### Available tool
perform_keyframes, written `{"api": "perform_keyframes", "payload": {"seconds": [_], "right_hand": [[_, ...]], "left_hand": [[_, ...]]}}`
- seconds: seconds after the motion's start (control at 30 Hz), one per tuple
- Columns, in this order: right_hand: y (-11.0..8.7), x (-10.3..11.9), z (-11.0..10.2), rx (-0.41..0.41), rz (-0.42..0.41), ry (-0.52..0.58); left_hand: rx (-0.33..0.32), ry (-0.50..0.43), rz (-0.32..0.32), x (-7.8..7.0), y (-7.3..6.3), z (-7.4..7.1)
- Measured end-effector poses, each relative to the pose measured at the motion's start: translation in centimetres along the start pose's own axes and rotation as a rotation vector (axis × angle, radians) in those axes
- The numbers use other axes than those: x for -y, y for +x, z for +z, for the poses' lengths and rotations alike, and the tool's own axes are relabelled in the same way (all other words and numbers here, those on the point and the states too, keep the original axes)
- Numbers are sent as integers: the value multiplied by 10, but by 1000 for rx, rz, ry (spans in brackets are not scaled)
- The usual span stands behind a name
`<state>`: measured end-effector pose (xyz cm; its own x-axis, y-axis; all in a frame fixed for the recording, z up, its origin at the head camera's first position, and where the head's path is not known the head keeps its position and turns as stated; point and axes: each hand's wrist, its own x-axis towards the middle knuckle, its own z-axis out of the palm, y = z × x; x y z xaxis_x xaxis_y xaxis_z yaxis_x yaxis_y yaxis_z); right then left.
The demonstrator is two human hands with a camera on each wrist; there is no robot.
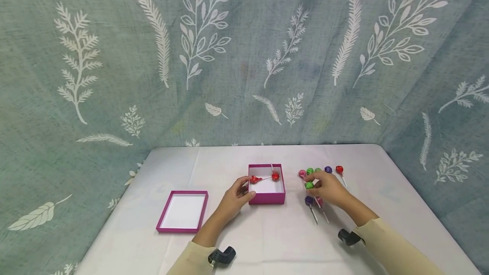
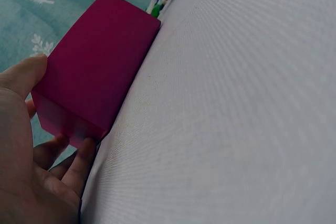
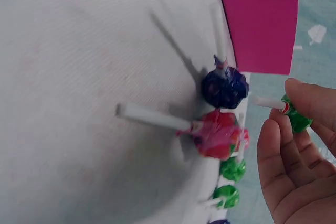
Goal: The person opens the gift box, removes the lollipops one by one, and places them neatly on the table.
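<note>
My left hand (image 1: 233,198) grips the left side of an open magenta box (image 1: 267,199), thumb at the front corner and fingers along the side. In the left wrist view those fingers bend round the box's side wall (image 2: 97,59). Two red lollipops (image 1: 275,176) lie inside on the white bottom. To the right of the box, my right hand (image 1: 331,188) pinches a green-wrapped lollipop (image 3: 299,120) by its head between thumb and fingers, its white stick poking out. Below that hand, a dark purple lollipop (image 3: 224,88) and a pink one (image 3: 215,136) lie on the table.
A magenta-rimmed box lid (image 1: 183,229) lies inner side up at the left of the white-covered table (image 1: 244,241). Behind my right hand are a pink lollipop (image 1: 302,173), green ones (image 1: 310,170), a dark blue one (image 1: 328,169) and a red one (image 1: 339,169). A patterned curtain hangs behind.
</note>
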<state>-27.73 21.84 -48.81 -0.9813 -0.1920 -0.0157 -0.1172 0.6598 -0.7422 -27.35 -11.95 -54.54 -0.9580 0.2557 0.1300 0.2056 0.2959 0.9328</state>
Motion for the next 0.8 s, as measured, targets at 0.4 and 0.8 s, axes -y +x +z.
{"api": "perform_keyframes", "payload": {"seconds": [0.4,0.8], "right_hand": [[-12,-26,-4,-65,-9,28],[-21,-42,-9,-72,58,29]], "left_hand": [[21,-19,6,-28,-10,-4],[-3,3,-2,-1,0,-1]]}}
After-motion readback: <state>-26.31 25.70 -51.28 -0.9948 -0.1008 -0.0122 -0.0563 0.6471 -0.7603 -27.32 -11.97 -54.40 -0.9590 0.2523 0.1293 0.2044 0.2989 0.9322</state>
